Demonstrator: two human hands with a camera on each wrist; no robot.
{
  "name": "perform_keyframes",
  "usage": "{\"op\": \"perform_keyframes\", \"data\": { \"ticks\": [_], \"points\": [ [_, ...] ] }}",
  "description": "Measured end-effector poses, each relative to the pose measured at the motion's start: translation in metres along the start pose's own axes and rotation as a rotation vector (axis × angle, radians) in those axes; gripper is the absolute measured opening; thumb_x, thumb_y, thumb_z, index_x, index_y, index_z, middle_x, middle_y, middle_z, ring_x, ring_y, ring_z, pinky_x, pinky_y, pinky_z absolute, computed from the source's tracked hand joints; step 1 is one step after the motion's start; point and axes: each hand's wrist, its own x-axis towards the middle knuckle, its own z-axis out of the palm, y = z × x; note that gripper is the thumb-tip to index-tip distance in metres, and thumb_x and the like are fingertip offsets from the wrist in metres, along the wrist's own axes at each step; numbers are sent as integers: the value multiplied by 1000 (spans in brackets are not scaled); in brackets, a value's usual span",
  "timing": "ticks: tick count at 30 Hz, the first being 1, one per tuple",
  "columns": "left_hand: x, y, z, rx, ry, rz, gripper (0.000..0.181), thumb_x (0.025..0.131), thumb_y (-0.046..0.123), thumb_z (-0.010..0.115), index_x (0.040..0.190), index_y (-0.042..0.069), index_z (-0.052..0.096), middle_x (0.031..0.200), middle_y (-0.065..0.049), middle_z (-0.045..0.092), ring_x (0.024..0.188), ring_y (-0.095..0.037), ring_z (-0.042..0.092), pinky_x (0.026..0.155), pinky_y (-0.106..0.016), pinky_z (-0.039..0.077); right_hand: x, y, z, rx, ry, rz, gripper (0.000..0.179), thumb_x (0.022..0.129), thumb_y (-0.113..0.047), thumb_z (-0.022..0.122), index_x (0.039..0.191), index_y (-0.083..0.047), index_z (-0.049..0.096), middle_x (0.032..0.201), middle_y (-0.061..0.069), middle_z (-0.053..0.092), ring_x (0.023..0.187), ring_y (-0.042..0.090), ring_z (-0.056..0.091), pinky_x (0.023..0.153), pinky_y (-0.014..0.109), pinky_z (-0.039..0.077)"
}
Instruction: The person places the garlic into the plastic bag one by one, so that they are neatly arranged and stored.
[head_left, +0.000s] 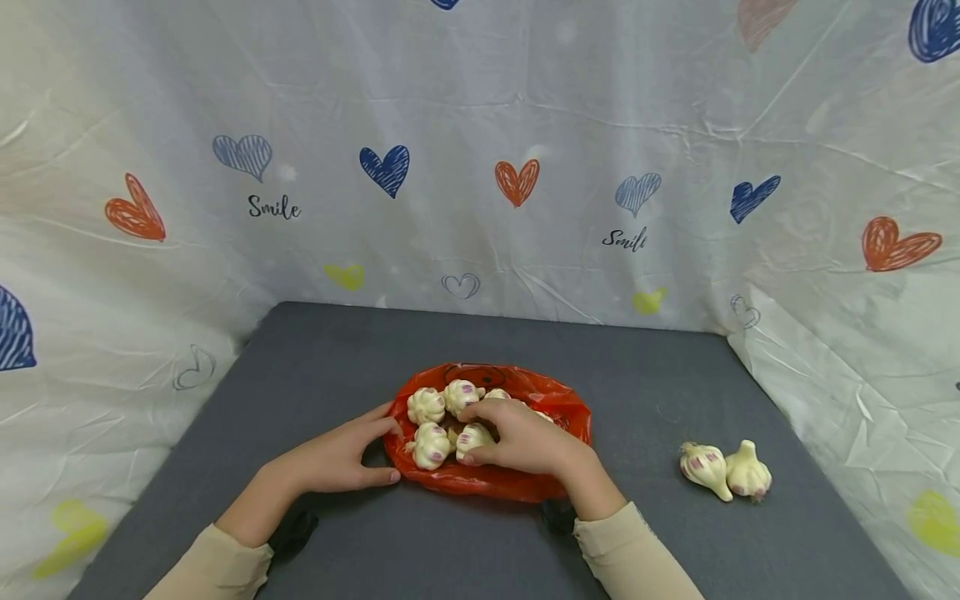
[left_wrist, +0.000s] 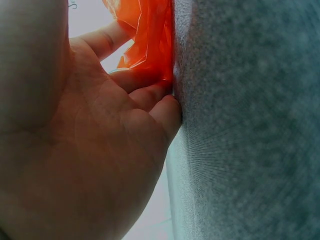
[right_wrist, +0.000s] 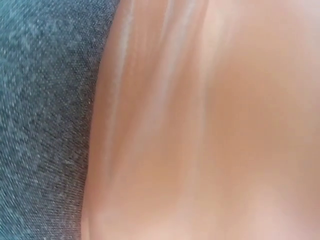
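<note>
A red plastic bag (head_left: 495, 486), its mouth spread wide, lies on the dark table with several garlic bulbs inside. My right hand (head_left: 528, 437) reaches into it and holds a garlic bulb (head_left: 472, 439) between thumb and fingers. Two bulbs, one garlic bulb (head_left: 426, 406) and another garlic bulb (head_left: 431, 446), sit at the bag's left side. My left hand (head_left: 341, 454) grips the bag's left edge, thumb low at the front. In the left wrist view, bent fingers (left_wrist: 150, 95) lie against the red plastic near the tabletop. The right wrist view shows mostly skin, with no bulb visible.
Two garlic bulbs lie together on the table's right side, one garlic bulb (head_left: 705, 468) touching the other garlic bulb (head_left: 748, 471). The dark grey table (head_left: 645, 375) is bordered by a white curtain (head_left: 450, 233) with printed hearts.
</note>
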Motion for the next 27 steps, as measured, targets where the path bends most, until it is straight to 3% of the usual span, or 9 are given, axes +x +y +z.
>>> {"op": "perform_keyframes", "data": {
  "ticks": [10,18,27],
  "points": [
    [-1,-1,1,-2,4,5,35,98,56,80,121,36,64,178,-19,24,162,-44,27,121,-68,34,-2,-1,-3,26,0,14,53,97,-34,87,142,-12,71,139,-3,70,131,15,61,116,44,49],
    [2,-2,1,8,1,-6,36,97,56,80,122,36,64,177,-19,25,162,-43,29,121,-67,35,-4,1,-5,58,-2,11,56,97,-34,86,144,-9,69,142,3,70,132,17,61,115,46,50],
    [0,0,0,8,-1,1,35,97,55,80,122,36,64,177,-19,25,161,-44,29,121,-67,35,-5,1,-11,170,-4,13,55,99,-29,85,146,-8,67,142,7,70,118,15,70,108,47,55]
  ]
}}
